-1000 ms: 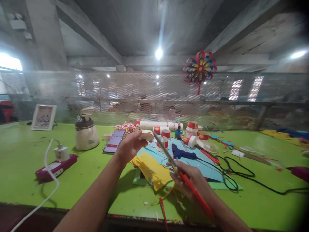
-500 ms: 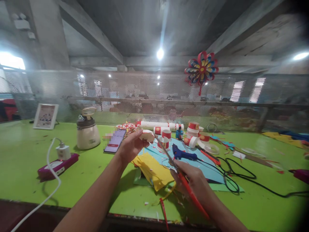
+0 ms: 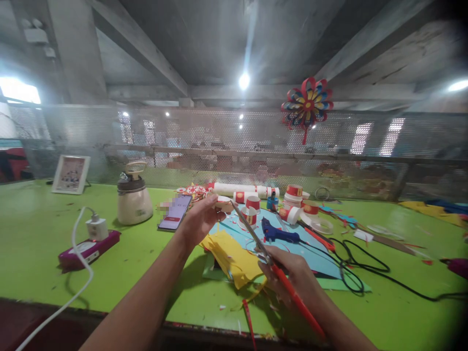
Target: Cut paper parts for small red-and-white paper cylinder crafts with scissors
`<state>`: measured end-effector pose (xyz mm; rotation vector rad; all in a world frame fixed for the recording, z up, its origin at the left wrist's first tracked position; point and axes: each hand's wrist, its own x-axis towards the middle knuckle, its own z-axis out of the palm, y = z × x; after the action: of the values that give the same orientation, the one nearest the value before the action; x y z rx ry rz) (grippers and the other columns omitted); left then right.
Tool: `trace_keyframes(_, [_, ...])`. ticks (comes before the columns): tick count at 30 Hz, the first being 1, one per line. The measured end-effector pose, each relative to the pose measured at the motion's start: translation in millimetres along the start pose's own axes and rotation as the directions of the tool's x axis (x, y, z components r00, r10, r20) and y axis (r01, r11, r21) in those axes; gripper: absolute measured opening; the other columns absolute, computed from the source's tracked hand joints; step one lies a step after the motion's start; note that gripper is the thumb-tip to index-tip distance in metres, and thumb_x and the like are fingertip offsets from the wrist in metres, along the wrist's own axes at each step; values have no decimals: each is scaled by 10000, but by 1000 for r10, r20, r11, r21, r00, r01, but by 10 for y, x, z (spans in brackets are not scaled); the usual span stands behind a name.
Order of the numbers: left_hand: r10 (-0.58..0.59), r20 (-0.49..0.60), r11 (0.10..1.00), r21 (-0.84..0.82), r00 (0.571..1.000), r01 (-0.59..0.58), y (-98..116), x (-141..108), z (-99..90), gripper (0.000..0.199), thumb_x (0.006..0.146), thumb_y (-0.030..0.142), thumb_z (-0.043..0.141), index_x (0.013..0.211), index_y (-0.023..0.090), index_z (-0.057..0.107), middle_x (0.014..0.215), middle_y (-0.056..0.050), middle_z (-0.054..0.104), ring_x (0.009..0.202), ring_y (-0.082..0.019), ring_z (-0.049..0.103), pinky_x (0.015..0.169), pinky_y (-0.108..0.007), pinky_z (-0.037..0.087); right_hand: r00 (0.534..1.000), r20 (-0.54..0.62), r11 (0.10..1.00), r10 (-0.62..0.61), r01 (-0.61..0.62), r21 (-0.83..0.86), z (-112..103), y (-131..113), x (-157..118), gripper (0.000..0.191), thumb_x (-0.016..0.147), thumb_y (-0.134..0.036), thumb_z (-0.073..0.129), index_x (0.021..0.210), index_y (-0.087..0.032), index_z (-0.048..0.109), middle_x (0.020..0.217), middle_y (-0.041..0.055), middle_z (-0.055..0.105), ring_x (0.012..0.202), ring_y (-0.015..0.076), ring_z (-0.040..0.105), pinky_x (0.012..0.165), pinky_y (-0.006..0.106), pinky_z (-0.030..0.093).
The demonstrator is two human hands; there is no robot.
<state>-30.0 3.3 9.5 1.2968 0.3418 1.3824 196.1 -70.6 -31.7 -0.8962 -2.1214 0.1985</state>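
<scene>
Near the middle of the table my left hand (image 3: 201, 218) grips a small white paper cup piece (image 3: 224, 203). My right hand (image 3: 290, 273) is closed around scissors with red handles (image 3: 296, 297). The scissor blades (image 3: 246, 222) point up and left, their tips at the right edge of the cup piece. Below the hands lie yellow paper sheets (image 3: 234, 258) on light blue paper (image 3: 318, 258). Red and white cups (image 3: 252, 202) stand just behind the blades, and a blue glue gun (image 3: 280, 234) rests to their right.
A phone (image 3: 174, 212), a bottle (image 3: 134, 202) and a purple power strip (image 3: 89, 251) are on the left. A black cable (image 3: 387, 268) curls across the right side. Orange-handled scissors (image 3: 318, 238) lie beside the glue gun. A mesh partition (image 3: 219, 136) stands behind the table.
The scissor blades look closer together, and their tips have shifted slightly left and up toward the cup piece. The whole view has moved a little.
</scene>
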Motion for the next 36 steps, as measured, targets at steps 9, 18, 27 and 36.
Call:
trace_keyframes(9, [-4,2,999,39,1000,4,-4,3,27,305,812,414,591,794,144,733,836,-119,723,749,-184,633,630,-277,438,1000,-7,999,29,-29,-21,21,-32,-13,212,920,-220,449,866,-162,645,752,39,668,641,167,587,618,247,453])
trace_keyframes(18, [4,42,1000,9,999,-4,21,-7,4,268,808,358,571,801,135,718,834,-120,715,752,-187,615,669,-297,430,997,81,999,3,-6,41,-5,-7,-22,199,923,-231,451,926,-183,644,811,54,694,786,207,656,693,268,497])
trace_keyframes(27, [-59,73,998,-31,996,62,127,-51,13,208,741,341,599,704,144,655,708,-55,631,648,-148,544,666,-287,432,953,279,972,116,-167,168,-161,39,-32,277,838,-254,576,1087,-188,677,670,-18,625,549,130,572,515,215,479])
trace_keyframes(36, [-87,78,993,84,993,80,117,-33,-49,258,774,363,558,766,128,665,710,-64,615,702,-175,568,689,-292,433,888,404,833,219,-386,396,-385,3,-18,280,858,-420,607,1085,-290,705,838,42,677,692,195,629,602,291,535])
